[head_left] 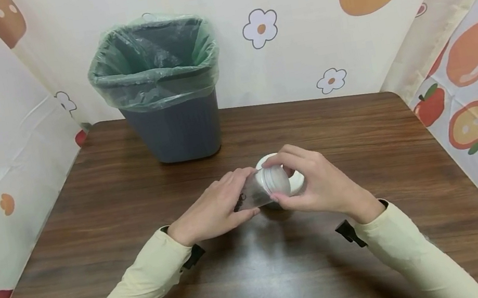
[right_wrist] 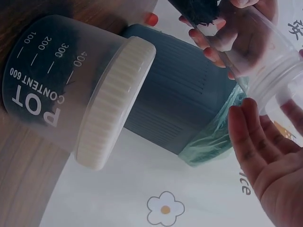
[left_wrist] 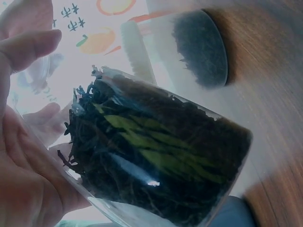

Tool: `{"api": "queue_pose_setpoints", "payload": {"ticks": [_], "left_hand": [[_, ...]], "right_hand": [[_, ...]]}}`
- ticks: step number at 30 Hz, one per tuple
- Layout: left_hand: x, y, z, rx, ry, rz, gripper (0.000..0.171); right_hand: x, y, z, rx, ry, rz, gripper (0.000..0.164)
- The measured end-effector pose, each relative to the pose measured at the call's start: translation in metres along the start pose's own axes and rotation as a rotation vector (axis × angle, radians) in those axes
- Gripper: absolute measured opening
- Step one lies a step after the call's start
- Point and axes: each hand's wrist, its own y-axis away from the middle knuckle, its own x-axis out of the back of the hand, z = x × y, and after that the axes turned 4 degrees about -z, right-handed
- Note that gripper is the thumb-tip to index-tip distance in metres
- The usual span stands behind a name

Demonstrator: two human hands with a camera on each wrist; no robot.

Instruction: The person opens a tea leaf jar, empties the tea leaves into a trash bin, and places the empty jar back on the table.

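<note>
My left hand [head_left: 215,208] grips a clear jar [left_wrist: 156,146] around its body. Dark, twiggy dried leaves, like loose tea, fill its lower part, and a yellow-green print marks its side. The jar lies tilted above the table, mouth end toward the right hand. My right hand [head_left: 315,178] holds the jar's clear lid [head_left: 276,179] between thumb and fingers, at the neck. Just behind it a frosted pot [right_wrist: 52,80] stands upright on the table, with a white ribbed lid [right_wrist: 116,104], printed measuring marks and dark contents; in the head view the hands and jar partly cover it.
A dark grey bin [head_left: 178,127] lined with a green bag [head_left: 157,86] stands at the back left of the wooden table [head_left: 334,122]. Fruit-printed cloth [head_left: 290,3] hangs at the back and both sides.
</note>
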Motion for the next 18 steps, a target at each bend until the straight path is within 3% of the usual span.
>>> {"api": "queue_pose_setpoints", "payload": {"ticks": [6,13,18], "left_hand": [[-0.0002,0.0001,0.0003,-0.001,-0.020,-0.003,0.064],[-0.0016,-0.0012,-0.0003,-0.039,-0.060,0.025,0.064],[-0.0027,-0.0016,-0.0002,-0.013,-0.063,-0.002,0.065]], "right_hand": [[0.0039,-0.0002,0.0016,0.063,-0.025,-0.067,0.040],[0.0068,0.0009,0.0047,0.138,0.064,-0.131,0.039],[0.0091,0.0022,0.0058,0.141,0.087,-0.168,0.042]]}}
